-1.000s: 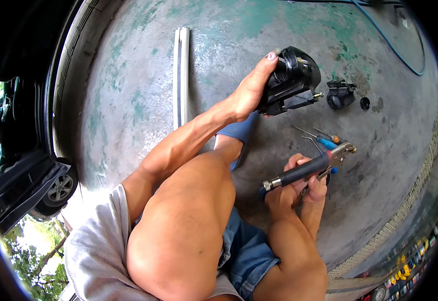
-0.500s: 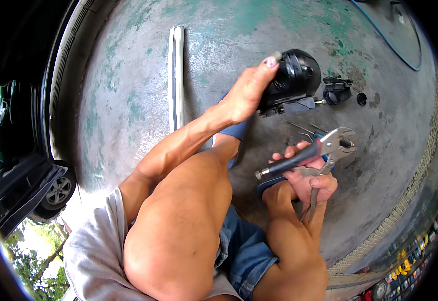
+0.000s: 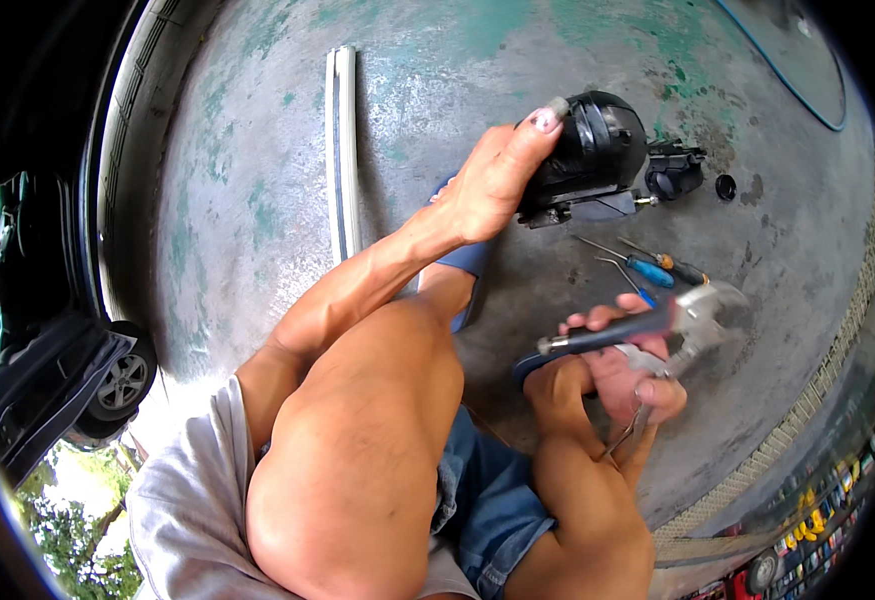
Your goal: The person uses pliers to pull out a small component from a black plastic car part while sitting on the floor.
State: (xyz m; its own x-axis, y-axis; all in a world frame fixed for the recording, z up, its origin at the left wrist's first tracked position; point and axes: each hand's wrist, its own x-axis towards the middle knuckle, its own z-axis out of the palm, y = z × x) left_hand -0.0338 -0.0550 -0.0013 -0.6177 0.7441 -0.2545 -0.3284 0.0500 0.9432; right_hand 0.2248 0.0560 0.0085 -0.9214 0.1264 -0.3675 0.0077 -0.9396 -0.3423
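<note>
My left hand point(image 3: 502, 180) grips a rounded black housing point(image 3: 602, 135), its thumb on top and the other fingers hidden behind. A grey bracket with a small metal stud point(image 3: 607, 207) sticks out along the housing's lower side. Lower right, my right hand point(image 3: 632, 375) is wrapped round a pair of locking pliers point(image 3: 622, 328), holding them by the handles. The pliers' jaws are smeared by motion and stand apart from the housing.
Several screwdrivers and picks, among them a blue-handled screwdriver point(image 3: 649, 270), lie on the concrete floor beyond my right hand. A black part point(image 3: 672, 170) and a black ring point(image 3: 725, 187) rest right of the housing. A pale strip point(image 3: 342, 150) lies at left; a blue hose point(image 3: 782, 75) curves far right.
My right hand has moved slightly right and down with the locking pliers, uncovering more of the screwdrivers. The left hand still holds the black housing, almost unmoved.
</note>
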